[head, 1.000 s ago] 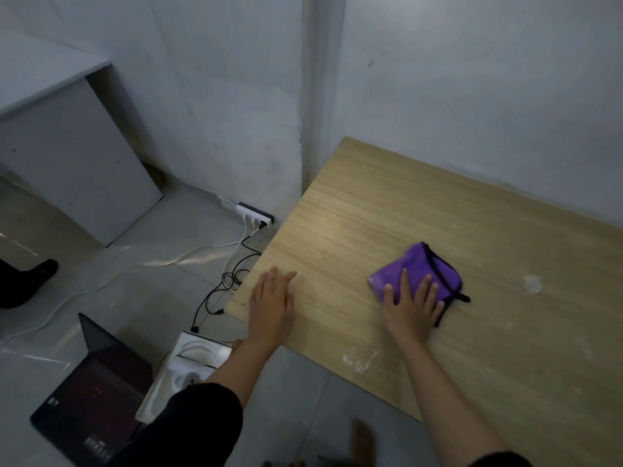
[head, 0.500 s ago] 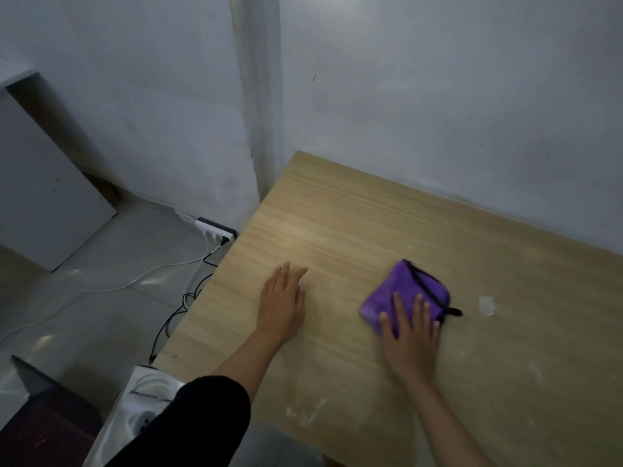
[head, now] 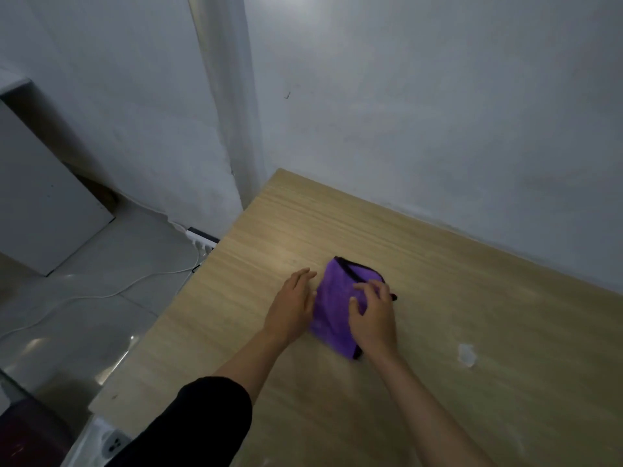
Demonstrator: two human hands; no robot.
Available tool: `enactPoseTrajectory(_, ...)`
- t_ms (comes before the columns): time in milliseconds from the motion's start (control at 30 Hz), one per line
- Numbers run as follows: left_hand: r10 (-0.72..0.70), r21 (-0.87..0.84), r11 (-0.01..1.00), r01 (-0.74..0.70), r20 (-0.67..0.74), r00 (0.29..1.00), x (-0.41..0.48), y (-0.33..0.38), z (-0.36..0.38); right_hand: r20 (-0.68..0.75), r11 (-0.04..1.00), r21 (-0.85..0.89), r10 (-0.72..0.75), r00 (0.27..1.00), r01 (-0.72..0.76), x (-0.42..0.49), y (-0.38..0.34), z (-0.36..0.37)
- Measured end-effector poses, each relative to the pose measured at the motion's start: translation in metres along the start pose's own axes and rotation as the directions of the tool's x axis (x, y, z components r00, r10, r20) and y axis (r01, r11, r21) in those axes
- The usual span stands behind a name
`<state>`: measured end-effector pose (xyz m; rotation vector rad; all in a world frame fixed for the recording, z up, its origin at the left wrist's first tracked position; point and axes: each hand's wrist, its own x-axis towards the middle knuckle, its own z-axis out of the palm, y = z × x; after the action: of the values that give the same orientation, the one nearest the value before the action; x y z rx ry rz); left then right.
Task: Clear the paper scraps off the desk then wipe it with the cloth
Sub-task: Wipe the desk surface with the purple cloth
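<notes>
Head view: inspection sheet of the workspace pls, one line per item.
Surface: wooden desk, light grain, pale smudges near the close edge.
Job's things: purple cloth with dark trim lies flat on the desk; one small white scrap on the desk to its right, apart from it.
Clutter: nothing else seen on the desk.
Grippers: left hand flat on the desk at the cloth's left edge; right hand pressed on top of the cloth, fingers spread.
Cables: white cable trails across the floor to a power strip by the wall.
Surroundings: white walls, grey tiled floor, white cabinet at left, a white socket box at the bottom edge.
</notes>
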<state>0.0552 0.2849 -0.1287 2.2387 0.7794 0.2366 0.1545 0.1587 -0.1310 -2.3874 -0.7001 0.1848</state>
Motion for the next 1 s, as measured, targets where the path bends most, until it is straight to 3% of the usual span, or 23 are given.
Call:
enactPoseTrajectory(67, -0.045, -0.047, 0.998, 0.046, 0.009, 0.999, 0.010, 0.011, 0.006, -0.009, 0.999, -0.036, 0.023, 1.000, -0.023, 0.011, 0.014, -0.013)
enactPoseTrajectory(200, -0.191, -0.010, 0.982, 0.190, -0.038, 0.981, 0.019, 0.025, 0.020, 0.197, 0.984, -0.178, 0.027, 0.980, 0.009, 0.033, 0.034, -0.025)
enactPoseTrajectory(367, -0.265, 0.072, 0.962, 0.264, -0.002, 0.964, 0.020, 0.026, 0.029, 0.256, 0.982, -0.170, -0.039, 0.966, 0.085, 0.037, 0.032, -0.033)
enactPoseTrajectory(433, -0.291, 0.093, 0.953, 0.290, 0.003, 0.957, 0.021, 0.026, 0.031, 0.222, 0.975, -0.176, -0.093, 0.971, 0.133, 0.035, 0.025, -0.037)
enactPoseTrajectory(533, -0.318, 0.105, 0.943, 0.316, 0.002, 0.948, 0.023, 0.029, 0.032, 0.036, 0.964, -0.176, -0.197, 0.980, 0.200, 0.042, 0.014, -0.042)
enactPoseTrajectory(600, -0.336, 0.114, 0.935, 0.335, -0.009, 0.942, 0.024, 0.032, 0.033, -0.072, 0.978, -0.167, -0.135, 0.988, 0.122, 0.050, 0.012, -0.044)
enactPoseTrajectory(633, -0.344, 0.120, 0.932, 0.342, -0.010, 0.939, 0.024, 0.033, 0.033, -0.060, 0.988, -0.156, -0.032, 0.998, 0.022, 0.054, 0.011, -0.045)
enactPoseTrajectory(700, -0.353, 0.131, 0.928, 0.350, 0.003, 0.935, 0.026, 0.034, 0.033, 0.059, 0.960, -0.173, 0.235, 0.970, -0.222, 0.058, 0.012, -0.043)
enactPoseTrajectory(767, -0.361, 0.117, 0.927, 0.356, 0.026, 0.932, 0.030, 0.032, 0.032, 0.165, 0.904, -0.146, 0.422, 0.891, -0.401, 0.057, 0.015, -0.035)
enactPoseTrajectory(867, -0.326, -0.003, 0.945, 0.327, 0.075, 0.943, 0.039, 0.029, 0.026, 0.174, 0.871, -0.065, 0.491, 0.854, -0.487, 0.059, 0.018, -0.022)
enactPoseTrajectory(1000, -0.299, -0.270, 0.914, 0.303, 0.059, 0.952, 0.058, 0.031, 0.001, 0.121, 0.888, 0.116, 0.433, 0.893, -0.446, 0.073, -0.004, -0.010)
